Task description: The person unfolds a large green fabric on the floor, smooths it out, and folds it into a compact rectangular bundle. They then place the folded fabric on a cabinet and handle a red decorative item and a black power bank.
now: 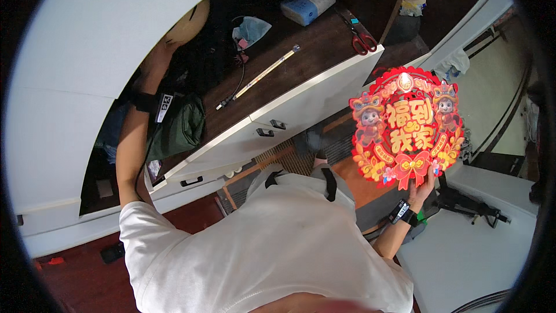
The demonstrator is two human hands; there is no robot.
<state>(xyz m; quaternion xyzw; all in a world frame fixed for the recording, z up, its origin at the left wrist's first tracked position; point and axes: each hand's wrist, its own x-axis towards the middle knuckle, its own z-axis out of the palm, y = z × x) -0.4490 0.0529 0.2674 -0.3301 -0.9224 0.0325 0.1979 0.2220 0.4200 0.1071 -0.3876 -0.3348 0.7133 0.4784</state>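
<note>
My right hand [420, 189] grips the lower edge of a red and gold paper-cut style New Year decoration [408, 128]. The round decoration faces up, with lion-dance figures, flowers, a bow and large raised characters. My left arm reaches into a dark wooden cabinet. Its hand [157, 58] is partly behind a white door panel [87, 30], beside a round tan object [191, 21]. Whether it grips that object is unclear. Each wrist wears a black strap with a small device.
On the dark shelf [273, 87] lie a dark green cloth bag [180, 132], a slim pale stick [267, 71], a cable with a plug [226, 103], a blue face mask [252, 30], a tissue pack [309, 3] and red-handled scissors [364, 44]. White drawers [304, 102] stand below. A black tripod [469, 206] lies right.
</note>
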